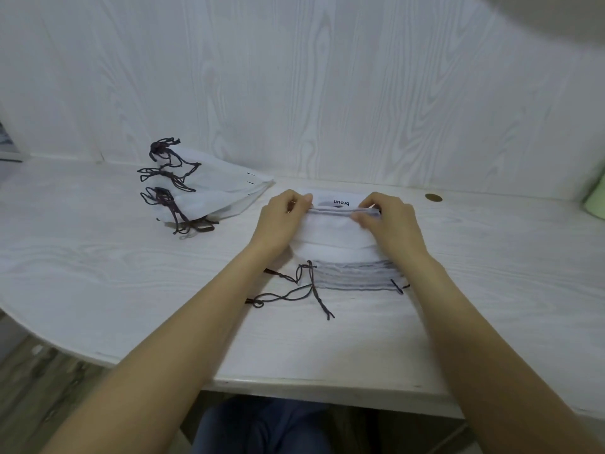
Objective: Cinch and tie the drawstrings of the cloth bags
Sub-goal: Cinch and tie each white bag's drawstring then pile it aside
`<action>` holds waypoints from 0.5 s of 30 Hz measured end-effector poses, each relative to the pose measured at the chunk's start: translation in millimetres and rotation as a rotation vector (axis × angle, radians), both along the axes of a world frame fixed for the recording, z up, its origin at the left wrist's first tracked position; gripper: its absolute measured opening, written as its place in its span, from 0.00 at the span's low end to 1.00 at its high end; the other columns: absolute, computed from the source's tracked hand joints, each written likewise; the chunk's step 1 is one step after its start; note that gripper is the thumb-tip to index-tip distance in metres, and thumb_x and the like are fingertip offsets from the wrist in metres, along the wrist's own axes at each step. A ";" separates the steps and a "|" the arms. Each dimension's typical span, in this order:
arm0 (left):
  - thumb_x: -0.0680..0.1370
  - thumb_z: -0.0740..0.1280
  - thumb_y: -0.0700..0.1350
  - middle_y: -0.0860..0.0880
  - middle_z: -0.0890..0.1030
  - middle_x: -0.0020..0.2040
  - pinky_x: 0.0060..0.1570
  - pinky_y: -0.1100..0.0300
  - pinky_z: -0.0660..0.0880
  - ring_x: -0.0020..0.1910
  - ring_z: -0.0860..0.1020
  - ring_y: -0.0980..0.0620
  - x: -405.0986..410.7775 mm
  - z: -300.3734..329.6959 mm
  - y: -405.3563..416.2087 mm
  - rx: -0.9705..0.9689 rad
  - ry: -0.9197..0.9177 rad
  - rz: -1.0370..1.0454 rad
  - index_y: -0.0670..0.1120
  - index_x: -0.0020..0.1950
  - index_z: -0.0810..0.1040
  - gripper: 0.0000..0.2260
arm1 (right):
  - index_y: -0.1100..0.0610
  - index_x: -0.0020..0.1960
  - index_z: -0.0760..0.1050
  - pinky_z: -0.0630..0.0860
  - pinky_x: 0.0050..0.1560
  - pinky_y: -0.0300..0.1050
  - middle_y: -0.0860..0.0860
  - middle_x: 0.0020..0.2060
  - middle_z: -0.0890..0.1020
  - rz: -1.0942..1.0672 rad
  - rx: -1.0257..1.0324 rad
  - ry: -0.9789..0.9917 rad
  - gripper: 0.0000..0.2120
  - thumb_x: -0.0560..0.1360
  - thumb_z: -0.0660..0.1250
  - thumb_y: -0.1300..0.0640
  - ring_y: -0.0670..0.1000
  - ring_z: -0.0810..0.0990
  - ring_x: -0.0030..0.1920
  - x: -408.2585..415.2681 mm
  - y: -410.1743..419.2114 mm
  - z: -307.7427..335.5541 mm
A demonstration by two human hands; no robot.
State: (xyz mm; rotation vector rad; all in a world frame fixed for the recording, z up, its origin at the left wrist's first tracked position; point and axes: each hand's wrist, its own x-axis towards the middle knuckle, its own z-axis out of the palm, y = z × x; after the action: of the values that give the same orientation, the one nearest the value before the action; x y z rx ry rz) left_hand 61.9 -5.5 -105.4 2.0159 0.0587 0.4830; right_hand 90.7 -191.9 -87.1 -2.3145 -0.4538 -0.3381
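Note:
A stack of flat white cloth bags (340,244) lies on the desk in front of me, their grey drawstring hems layered at the near edge. Dark drawstring ends (294,290) trail off the stack's near left corner. The top bag is lifted and folded back toward the wall, showing a printed logo. My left hand (278,224) pinches the left end of its hem. My right hand (389,221) pinches the right end. Further left, a pile of cinched bags (209,191) rests with knotted dark cords bunched at their left side.
The white wood-grain desk (98,257) meets a matching wall panel behind. A round brass cap (433,198) sits in the desk at the right rear. A pale green object (594,201) shows at the right edge. My knees are below the desk's front edge.

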 end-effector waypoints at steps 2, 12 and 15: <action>0.78 0.65 0.48 0.57 0.79 0.40 0.42 0.70 0.67 0.40 0.75 0.63 -1.7 -4.0 2.4 -0.053 -0.036 -0.033 0.48 0.44 0.78 0.06 | 0.53 0.43 0.74 0.62 0.31 0.42 0.50 0.37 0.78 -0.087 -0.061 -0.052 0.09 0.74 0.66 0.47 0.49 0.73 0.39 -2.2 0.9 -1.5; 0.72 0.73 0.44 0.56 0.75 0.35 0.36 0.74 0.66 0.33 0.71 0.61 -8.1 -11.6 7.2 0.023 -0.126 0.090 0.46 0.42 0.79 0.04 | 0.53 0.50 0.77 0.61 0.41 0.42 0.50 0.44 0.71 -0.258 -0.213 -0.163 0.19 0.72 0.65 0.38 0.50 0.71 0.41 -11.9 -3.0 -0.6; 0.72 0.73 0.50 0.55 0.75 0.35 0.36 0.65 0.66 0.37 0.72 0.56 -11.4 -10.3 7.2 0.128 -0.091 0.168 0.50 0.40 0.78 0.06 | 0.55 0.46 0.77 0.63 0.40 0.44 0.51 0.37 0.76 -0.254 -0.198 -0.166 0.21 0.71 0.66 0.37 0.53 0.74 0.41 -16.2 -3.1 -0.7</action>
State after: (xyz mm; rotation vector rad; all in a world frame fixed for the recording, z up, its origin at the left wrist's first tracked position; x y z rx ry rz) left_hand 50.5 1.7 -115.7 2.1205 0.1448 0.7002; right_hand 74.5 -195.0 -87.8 -2.5543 -0.2824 -0.6376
